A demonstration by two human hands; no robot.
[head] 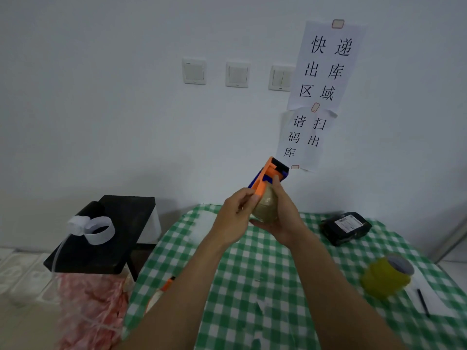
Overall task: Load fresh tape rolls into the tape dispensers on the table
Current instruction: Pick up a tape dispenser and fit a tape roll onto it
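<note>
Holding an orange-and-blue tape dispenser (268, 173) with a brownish roll (265, 207) seated

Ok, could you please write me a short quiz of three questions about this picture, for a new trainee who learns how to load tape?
1. True or false: the orange and blue plastic tape dispenser lies flat on the green-and-white checked tablecloth.
2. What stands near the tablecloth's right edge? A) a yellow-green tape roll; B) a red cup; C) metal scissors.
3. Fill in: the tan tape roll is cupped by the ____ hand.
Key: 1 false, the left hand and right hand hold it in the air; 2 A; 3 right.
</note>
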